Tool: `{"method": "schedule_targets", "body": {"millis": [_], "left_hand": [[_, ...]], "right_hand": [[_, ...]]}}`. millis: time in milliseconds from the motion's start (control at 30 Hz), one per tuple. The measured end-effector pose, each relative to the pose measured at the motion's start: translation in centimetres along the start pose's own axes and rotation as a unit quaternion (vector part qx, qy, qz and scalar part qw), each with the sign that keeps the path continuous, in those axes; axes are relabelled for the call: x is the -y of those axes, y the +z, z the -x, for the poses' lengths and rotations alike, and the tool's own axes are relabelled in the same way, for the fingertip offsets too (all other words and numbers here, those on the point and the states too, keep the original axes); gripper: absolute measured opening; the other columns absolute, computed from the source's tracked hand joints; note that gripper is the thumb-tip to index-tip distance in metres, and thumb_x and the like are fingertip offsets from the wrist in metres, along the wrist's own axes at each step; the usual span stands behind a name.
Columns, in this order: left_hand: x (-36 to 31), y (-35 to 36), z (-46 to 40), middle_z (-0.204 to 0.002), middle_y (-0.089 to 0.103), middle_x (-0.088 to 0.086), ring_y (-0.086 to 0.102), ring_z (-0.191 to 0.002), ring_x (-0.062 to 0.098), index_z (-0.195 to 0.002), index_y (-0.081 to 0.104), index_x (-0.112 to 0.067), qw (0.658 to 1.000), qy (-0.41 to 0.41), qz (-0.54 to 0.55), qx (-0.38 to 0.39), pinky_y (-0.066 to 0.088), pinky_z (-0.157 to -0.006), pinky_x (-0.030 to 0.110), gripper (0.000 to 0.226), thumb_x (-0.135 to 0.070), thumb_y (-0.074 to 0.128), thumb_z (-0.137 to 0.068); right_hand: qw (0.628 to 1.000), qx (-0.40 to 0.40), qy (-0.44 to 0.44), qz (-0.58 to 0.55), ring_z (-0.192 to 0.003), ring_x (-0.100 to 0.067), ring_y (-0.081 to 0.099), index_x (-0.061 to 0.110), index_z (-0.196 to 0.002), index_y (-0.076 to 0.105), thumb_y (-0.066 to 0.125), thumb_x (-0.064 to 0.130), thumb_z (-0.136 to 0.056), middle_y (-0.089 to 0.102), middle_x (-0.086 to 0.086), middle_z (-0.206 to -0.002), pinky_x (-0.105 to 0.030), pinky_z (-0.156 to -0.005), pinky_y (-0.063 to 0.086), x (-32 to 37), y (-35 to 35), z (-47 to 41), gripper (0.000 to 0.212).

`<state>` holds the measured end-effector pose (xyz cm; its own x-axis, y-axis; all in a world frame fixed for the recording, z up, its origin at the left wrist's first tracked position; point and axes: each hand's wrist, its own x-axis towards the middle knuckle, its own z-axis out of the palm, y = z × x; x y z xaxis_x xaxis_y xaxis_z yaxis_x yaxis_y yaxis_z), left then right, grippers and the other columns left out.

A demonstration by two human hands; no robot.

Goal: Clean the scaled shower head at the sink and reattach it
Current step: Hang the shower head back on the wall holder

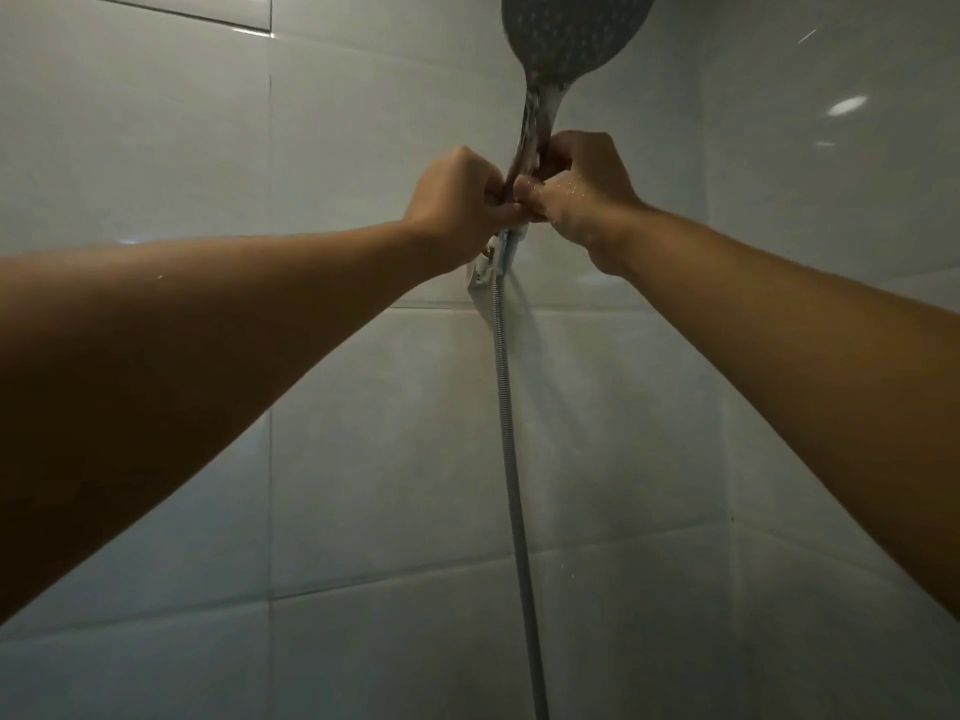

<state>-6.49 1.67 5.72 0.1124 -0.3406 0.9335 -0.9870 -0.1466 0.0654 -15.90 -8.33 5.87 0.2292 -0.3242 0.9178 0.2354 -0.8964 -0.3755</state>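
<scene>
The chrome shower head (pixel 569 39) stands upright high on the tiled wall, its round spray face towards me and its top cut off by the frame. My right hand (pixel 576 192) grips the lower handle, with water drops on its back. My left hand (pixel 460 202) curls round the handle's base from the left, touching my right thumb. Just below both hands a white wall bracket (pixel 491 262) shows. From it a ribbed metal hose (pixel 511 459) hangs straight down to the bottom edge. The joint between handle and hose is hidden by my fingers.
Large pale glossy tiles (pixel 363 433) cover the wall ahead. A second tiled wall (pixel 831 252) meets it in a corner on the right, with a lamp reflection on it. Both my forearms reach up from the lower corners.
</scene>
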Motion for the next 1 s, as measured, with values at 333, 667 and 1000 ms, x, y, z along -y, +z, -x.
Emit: {"method": "schedule_targets", "body": {"millis": [333, 667, 1000], "left_hand": [[1.5, 1.0, -0.6, -0.073, 0.071, 0.016, 0.055, -0.060, 0.017, -0.076, 0.071, -0.007, 1.000, 0.010, 0.020, -0.019, 0.052, -0.059, 0.038, 0.030, -0.036, 0.075, -0.081], [1.2, 0.7, -1.9, -0.067, 0.066, 0.002, 0.052, -0.058, 0.011, -0.080, 0.072, -0.009, 0.996, 0.036, 0.024, -0.077, 0.042, -0.052, 0.021, 0.026, -0.035, 0.075, -0.081], [4.3, 3.0, -0.2, -0.072, 0.068, -0.001, 0.057, -0.060, 0.011, -0.086, 0.073, -0.013, 0.999, 0.004, 0.027, -0.045, 0.044, -0.054, 0.021, 0.023, -0.035, 0.078, -0.079]], "right_hand": [[1.000, -0.015, -0.012, -0.015, -0.072, -0.005, 0.061, 0.015, -0.095, 0.069, 0.069, 0.017, -0.087, 0.067, 0.006, -0.081, -0.020, -0.064, 0.051, -1.2, 1.3, -0.9, 0.008], [0.996, -0.065, -0.049, -0.019, -0.085, -0.011, 0.066, 0.017, -0.098, 0.069, 0.069, 0.018, -0.085, 0.069, 0.005, -0.091, -0.033, -0.082, 0.058, -0.5, 1.0, -2.1, 0.014], [0.999, -0.013, -0.052, -0.007, -0.080, -0.014, 0.069, 0.012, -0.103, 0.069, 0.072, 0.013, -0.085, 0.070, 0.001, -0.095, -0.034, -0.076, 0.061, -3.9, 3.3, -1.2, 0.019]]}}
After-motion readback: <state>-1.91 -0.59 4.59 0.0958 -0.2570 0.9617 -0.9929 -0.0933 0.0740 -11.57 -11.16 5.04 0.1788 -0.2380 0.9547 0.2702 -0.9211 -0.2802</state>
